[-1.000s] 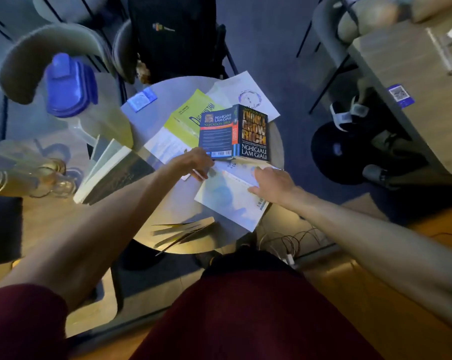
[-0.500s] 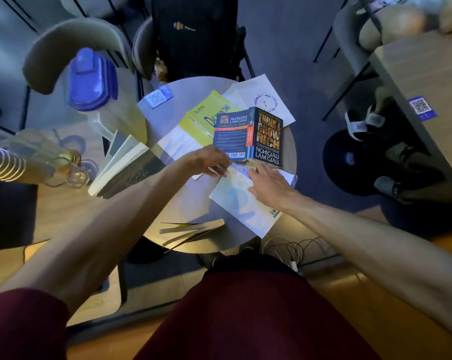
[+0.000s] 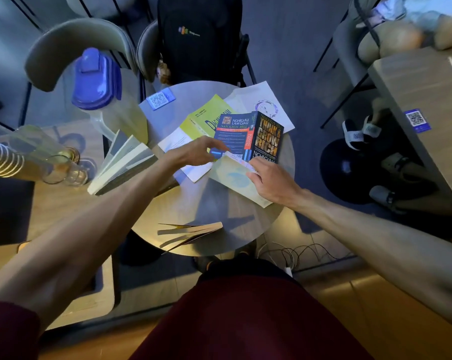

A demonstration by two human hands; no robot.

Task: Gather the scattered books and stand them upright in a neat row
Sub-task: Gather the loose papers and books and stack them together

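Lifted since the earlier frame, the pale book now tilts up at its far edge, where a second ago it lay flat on the worktop. Nearest the person, a thin book lies splayed open near the front rim, untouched. Beyond it, the right hand clamps on the pale book's far right corner, fingers curled over the raised edge. The left hand reaches in from the other side, fingers loosely bent at the same book's far left corner; whether it grips cannot be told. The two hands sit near each other, a book's width apart. The pale book's long axis runs from far left to near right, slanting toward the right arm, so the right hand is the nearer and likely does the lifting while the left steadies. Just past the fingertips stands the dark book, propped open and upright, touching the pale book's raised edge. Behind it lie a yellow book and a white sheet, flat. At far left, more books lean off the worktop's edge.
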